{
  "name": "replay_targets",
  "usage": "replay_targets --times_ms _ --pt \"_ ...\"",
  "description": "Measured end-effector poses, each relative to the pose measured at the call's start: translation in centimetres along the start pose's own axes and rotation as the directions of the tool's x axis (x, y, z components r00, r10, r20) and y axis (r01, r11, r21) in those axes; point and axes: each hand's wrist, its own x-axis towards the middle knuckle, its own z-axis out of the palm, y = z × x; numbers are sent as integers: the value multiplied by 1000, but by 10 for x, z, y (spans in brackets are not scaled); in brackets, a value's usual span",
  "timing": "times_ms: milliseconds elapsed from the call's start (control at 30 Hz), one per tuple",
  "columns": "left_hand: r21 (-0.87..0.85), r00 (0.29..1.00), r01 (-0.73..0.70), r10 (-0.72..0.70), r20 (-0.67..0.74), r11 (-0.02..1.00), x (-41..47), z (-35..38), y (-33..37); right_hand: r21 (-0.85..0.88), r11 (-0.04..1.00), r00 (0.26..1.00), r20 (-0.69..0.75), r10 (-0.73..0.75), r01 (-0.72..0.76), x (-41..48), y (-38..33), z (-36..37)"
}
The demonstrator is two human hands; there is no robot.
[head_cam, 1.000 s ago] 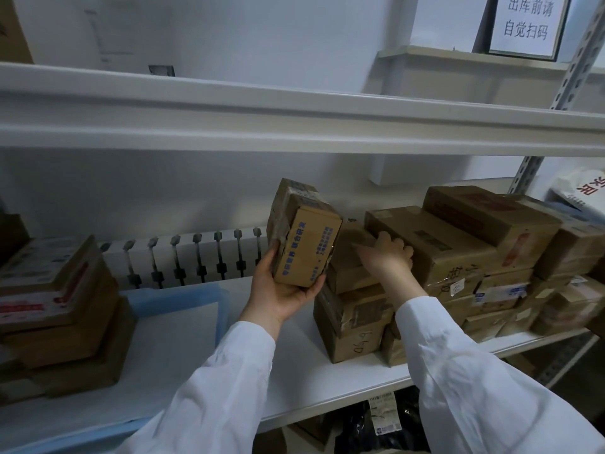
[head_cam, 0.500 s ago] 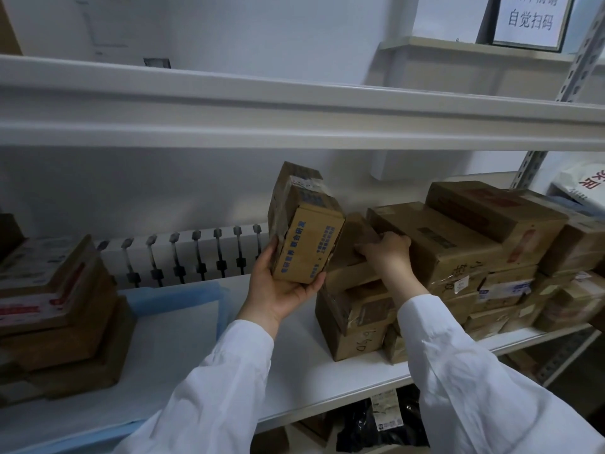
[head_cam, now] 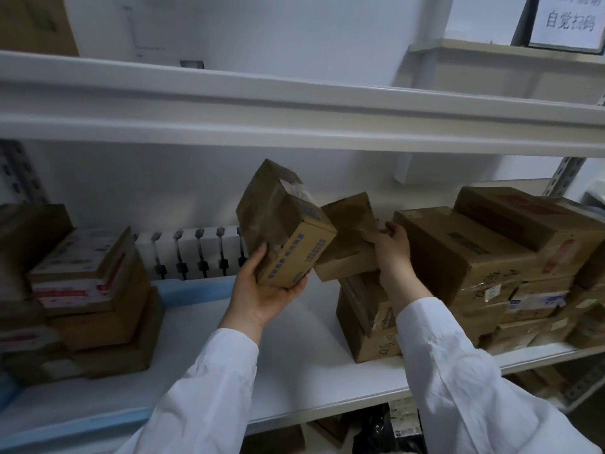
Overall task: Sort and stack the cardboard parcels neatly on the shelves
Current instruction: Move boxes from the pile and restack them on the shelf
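Your left grip [head_cam: 262,296] cradles a taped brown parcel [head_cam: 281,221] from below, tilted above the shelf [head_cam: 294,355]. Blue print covers its end and a white label sits on top. Your right grip [head_cam: 391,247] clasps a smaller plain parcel [head_cam: 347,224], tipped up over the stack [head_cam: 366,319] beside it.

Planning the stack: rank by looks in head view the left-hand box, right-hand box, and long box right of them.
1. long box
2. left-hand box, though nearer the camera
3. right-hand box, partly hidden
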Motion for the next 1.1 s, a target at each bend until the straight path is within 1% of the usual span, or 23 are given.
replay_targets --times_ms 67,133,233,300,367,467,533,600,667,700,767,833,867,933,1100 --pt "49 999 -13 15 -44 999 -5 -14 9 21 999 1000 15 24 -24 0 4 11" --pt "93 996 -15 23 -81 996 -11 -27 18 -9 1000 999 35 26 -26 0 9 21" --pt "164 987 0 27 -158 986 -20 -45 30 -37 999 1000 4 13 -13 -4 14 40" --pt "215 976 9 39 -217 977 -28 -56 37 16 1000 999 -21 24 -24 -5 18 51" --pt "237 958 21 48 -281 971 -34 -66 43 80 997 1000 -13 22 -21 -10 19 61" --pt "284 928 40 69 -367 958 -44 -76 51 153 988 1000 -3 -27 27 -20 21 74" --pt "279 911 38 82 -405 960 -51 -80 56 211 976 999 -6 -50 51 -29 19 82" --pt "275 902 30 93 -422 961 -56 -84 58 270 963 1000 16 -19 14 -35 20 90" --pt "270 888 37 92 -450 962 -61 -90 60 282 954 993 86 79 -100 -40 22 99" --pt "259 882 42 86 -464 965 -65 -93 61 288 941 980 141 141 -177 -43 23 104" --pt "220 863 47 71 -501 974 -70 -102 63 305 895 927 291 237 -324 -50 26 112" --pt "185 843 57 52 -535 981 -74 -112 65 282 859 859 425 288 -427 -58 30 119" --pt "178 834 61 48 -550 982 -76 -117 66 261 847 828 469 308 -462 -61 34 123" --pt "176 818 61 52 -573 982 -78 -125 68 218 829 779 522 347 -515 -69 42 130" --pt "145 788 47 52 -613 988 -85 -136 69 165 766 687 584 432 -622 -81 64 143"
